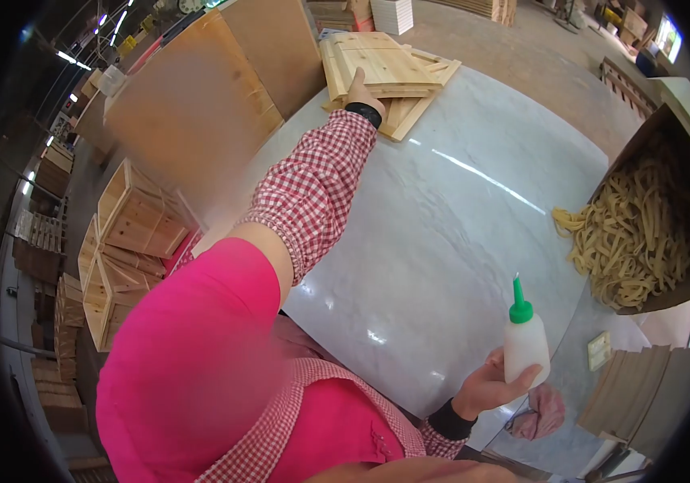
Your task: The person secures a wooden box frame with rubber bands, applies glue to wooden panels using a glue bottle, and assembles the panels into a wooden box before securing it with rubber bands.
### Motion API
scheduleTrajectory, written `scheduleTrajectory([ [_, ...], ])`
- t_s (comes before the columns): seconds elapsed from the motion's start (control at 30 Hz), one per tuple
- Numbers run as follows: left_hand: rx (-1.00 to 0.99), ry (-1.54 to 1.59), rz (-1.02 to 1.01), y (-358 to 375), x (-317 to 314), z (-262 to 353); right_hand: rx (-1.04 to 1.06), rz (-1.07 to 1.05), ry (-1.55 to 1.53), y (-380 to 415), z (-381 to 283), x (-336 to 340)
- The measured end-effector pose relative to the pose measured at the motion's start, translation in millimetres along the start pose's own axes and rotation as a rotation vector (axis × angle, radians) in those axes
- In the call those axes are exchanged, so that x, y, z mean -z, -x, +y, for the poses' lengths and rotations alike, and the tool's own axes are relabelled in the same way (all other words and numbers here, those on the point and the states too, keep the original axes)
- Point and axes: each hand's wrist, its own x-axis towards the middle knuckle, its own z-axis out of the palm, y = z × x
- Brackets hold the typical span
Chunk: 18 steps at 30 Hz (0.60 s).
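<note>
Far out across the table, my left hand (pixel 367 98) grips the near edge of a pale wooden panel (pixel 385 63). One digit shows on top of the wood; the other fingers are hidden. That panel lies on a small pile of wooden pieces (pixel 406 117), some set at an angle. Close to my body, my right hand (pixel 486 390) is wrapped round a white squeeze bottle (pixel 527 348). The bottle stands nearly upright, with its green nozzle (pixel 519 299) pointing up.
A box of yellowish strips (pixel 638 233) lies tipped at the right of the glossy grey table (pixel 441 233). A pink cloth (pixel 539 412) and stacked boards (pixel 626 390) are near my right hand. Wooden boxes (pixel 140 217) stand at left, beside tall brown panels (pixel 268 48).
</note>
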Motion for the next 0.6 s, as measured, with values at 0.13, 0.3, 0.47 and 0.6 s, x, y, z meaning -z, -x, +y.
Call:
scheduleTrajectory([
  [0.13, 0.031, -0.053, 0.005, -28.1, -6.0, -5.7, 0.002, -0.037, 0.031, -2.1, 1.2, 1.9],
  [0.3, 0.160, -0.133, 0.087, -4.5, -16.7, 19.6, 0.013, -0.055, 0.004, -4.1, -0.5, 1.4],
  [0.47, 0.360, -0.202, -0.165, 129.8, 24.8, 69.7, 0.016, -0.079, -0.068, -3.6, -13.0, 4.3],
  [0.6, 0.495, -0.127, -0.334, 262.8, 83.2, 103.2, 0.051, -0.189, -0.156, 1.6, -37.3, 12.5],
])
